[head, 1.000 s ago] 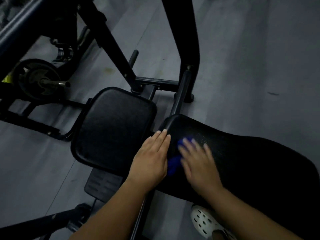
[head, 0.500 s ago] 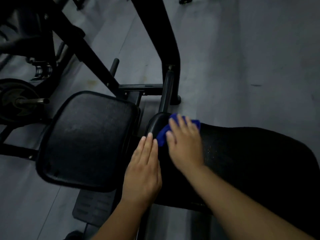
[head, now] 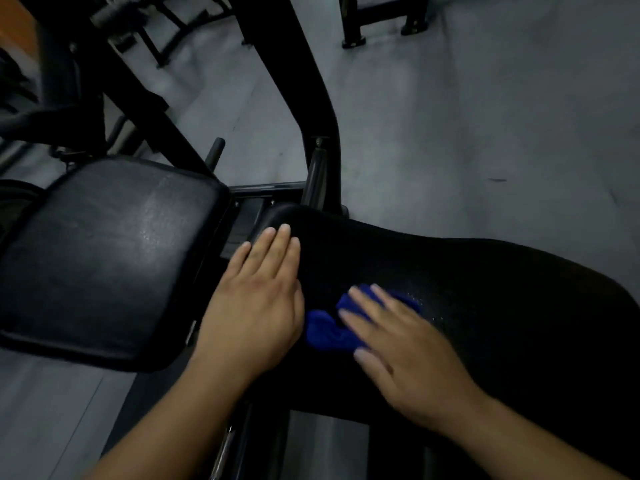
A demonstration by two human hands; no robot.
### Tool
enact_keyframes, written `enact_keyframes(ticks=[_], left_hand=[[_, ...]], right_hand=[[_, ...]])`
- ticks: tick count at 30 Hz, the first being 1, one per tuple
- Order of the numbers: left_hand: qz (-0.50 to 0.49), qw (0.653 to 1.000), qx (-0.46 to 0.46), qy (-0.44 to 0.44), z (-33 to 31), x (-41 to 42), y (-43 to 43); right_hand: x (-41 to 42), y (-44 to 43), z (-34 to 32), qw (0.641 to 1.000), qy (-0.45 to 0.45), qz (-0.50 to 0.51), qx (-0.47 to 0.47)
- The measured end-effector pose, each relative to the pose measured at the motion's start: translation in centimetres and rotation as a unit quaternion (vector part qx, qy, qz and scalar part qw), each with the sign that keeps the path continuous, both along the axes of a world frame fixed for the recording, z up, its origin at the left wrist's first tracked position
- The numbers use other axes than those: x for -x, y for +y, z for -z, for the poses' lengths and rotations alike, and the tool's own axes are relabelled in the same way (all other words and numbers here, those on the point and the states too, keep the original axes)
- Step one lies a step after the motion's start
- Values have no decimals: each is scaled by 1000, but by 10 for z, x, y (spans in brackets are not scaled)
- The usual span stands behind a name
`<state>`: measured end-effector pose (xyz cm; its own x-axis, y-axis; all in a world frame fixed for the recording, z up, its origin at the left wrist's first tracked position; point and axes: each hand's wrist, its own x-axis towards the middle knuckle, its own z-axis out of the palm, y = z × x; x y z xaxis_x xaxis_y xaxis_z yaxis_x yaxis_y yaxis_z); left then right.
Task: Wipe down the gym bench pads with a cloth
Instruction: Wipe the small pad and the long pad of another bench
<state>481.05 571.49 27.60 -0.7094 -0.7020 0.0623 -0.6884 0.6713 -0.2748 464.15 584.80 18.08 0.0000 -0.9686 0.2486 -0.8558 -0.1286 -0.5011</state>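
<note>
small blue bunched cloth sat on the long black vinyl back pad, near its narrow end.

risk as i read it: the cloth was wadded, not spread, and only partly under the hand. a fast stroke could have rolled it out from under the fingers, and the bare palm would have skated over the pad and left unwiped strips. fine wet specks showed just right of the cloth. if those were spray, a thin pass could have smeared them instead of lifting them. the gap between the two pads, with a dark metal bracket in it, was near the left fingertips, so a slip that way could have snagged the cloth.

position: right hand lay flat on top of the cloth, fingers straight and a bit spread, pressing rather than gripping. it was blurred, so probably mid-stroke. most of the cloth stuck out on the thumb side, nearly touching the left hand. the left hand was flat too, fingers together, resting on the pad's left edge and holding nothing. it looked like a brace.

outward: square black seat pad just left of the gap had a sheen on it; couldn't tell if it was wiped. black steel upright stood behind, grey floor all around.
</note>
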Motion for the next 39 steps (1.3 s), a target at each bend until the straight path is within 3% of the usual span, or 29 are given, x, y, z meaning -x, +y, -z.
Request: enact_keyframes(ticks=[4,7,9,10,13,15,19,22,24,28,31,36,39], left_hand=[[-1,1000,25,-17,1,2,-1],[-9,1000,16,-25,-2,3,-1],[-13,999,9,-44,-2,4,1],[-15,998,6,-55,-2,4,1],[-23,998,2,-60,-4,8,0],[-38,999,11,-6,-3,4,4],[-64,984,44,162,10,-16,27],[-85,968,74,225,19,-17,31],[-92,950,96,282,20,-14,33],[-98,894,31,436,16,-23,41],[-57,905,9,422,15,-26,46],[-76,920,-5,386,15,-25,41],[-76,916,-27,393,12,-24,44]], right_hand=[[19,-59,-4,989,-42,140,12],[-6,-24,0,996,-18,-11,91],[7,4,16,991,-41,-95,89],[20,-2,22,991,-40,-89,91],[39,-65,12,997,-50,51,43],[9,-81,-6,997,-39,46,44],[-19,-45,-9,982,-44,-143,116],[10,-102,-22,999,-43,0,22],[-11,-140,-44,999,-44,19,11],[-71,-105,-55,978,-72,-169,101],[-39,-73,-32,950,-42,-281,133],[-34,-106,-39,995,-24,-53,79],[-56,-50,-28,976,-11,-162,149]])
